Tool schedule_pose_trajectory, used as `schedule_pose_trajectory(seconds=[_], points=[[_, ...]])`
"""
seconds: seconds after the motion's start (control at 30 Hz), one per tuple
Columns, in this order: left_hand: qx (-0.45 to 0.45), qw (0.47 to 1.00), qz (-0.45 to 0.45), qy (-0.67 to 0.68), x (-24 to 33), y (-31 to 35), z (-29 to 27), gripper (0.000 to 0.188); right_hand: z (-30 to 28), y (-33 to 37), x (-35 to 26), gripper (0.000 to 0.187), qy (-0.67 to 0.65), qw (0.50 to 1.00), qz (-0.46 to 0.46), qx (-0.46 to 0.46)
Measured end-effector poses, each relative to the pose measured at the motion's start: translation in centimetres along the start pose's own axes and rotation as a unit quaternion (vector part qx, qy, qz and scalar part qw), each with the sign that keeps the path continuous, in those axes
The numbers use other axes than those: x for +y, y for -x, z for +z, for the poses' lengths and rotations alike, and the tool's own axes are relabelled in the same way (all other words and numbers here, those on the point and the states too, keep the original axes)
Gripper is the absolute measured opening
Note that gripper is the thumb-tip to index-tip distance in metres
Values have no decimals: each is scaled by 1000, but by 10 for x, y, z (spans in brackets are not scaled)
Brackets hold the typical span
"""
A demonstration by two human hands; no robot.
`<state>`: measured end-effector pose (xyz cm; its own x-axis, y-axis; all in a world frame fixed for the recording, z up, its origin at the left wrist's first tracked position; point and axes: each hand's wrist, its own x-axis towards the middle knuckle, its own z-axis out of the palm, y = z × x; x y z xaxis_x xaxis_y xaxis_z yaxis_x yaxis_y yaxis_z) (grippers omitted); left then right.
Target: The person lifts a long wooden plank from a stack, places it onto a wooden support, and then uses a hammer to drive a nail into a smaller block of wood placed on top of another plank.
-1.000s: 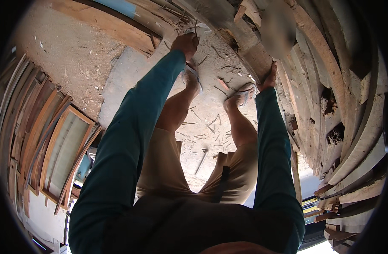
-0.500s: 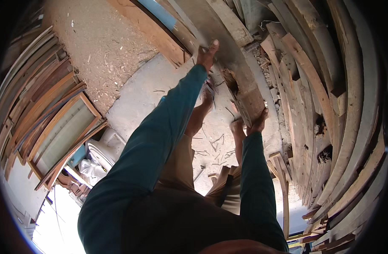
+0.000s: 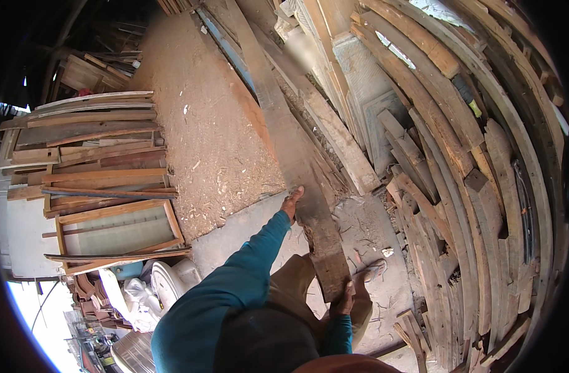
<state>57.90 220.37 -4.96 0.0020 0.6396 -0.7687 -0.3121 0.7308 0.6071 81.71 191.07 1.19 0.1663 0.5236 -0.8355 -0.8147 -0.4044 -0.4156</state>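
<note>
A long, weathered wooden plank point(image 3: 317, 233) runs from the top of the view down to my knees, and its near end is raised toward my body. Rot has left a ragged notch along its left edge near this end. My left hand point(image 3: 291, 203) is closed on the left edge above the notch, with the thumb over the top face. At the near end's right corner, my right hand point(image 3: 344, 301) grips the plank, its fingers partly hidden underneath. The far end lies beside a blue-painted board point(image 3: 227, 46).
Stacked long timbers point(image 3: 446, 205) fill the right side. On the left lie stacked wooden frames point(image 3: 120, 227), with a white basin point(image 3: 166, 283) below them. Wood chips cover the dirt floor point(image 3: 204, 137). Another thick board point(image 3: 340, 140) lies right of the plank.
The view has swung up to show more of the plank's length. The plank's near end has come closer to my body, with both hands still holding it.
</note>
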Motion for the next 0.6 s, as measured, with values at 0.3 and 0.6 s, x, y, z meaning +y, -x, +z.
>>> schedule_pose_trajectory(seconds=[0.3,0.6], points=[[-34,998,29,-35,41,103,-16,87,25,138,-20,73,136,991,-1,-13],[-16,993,38,-113,-71,210,-9,101,-111,239,9,76,193,965,-170,58]])
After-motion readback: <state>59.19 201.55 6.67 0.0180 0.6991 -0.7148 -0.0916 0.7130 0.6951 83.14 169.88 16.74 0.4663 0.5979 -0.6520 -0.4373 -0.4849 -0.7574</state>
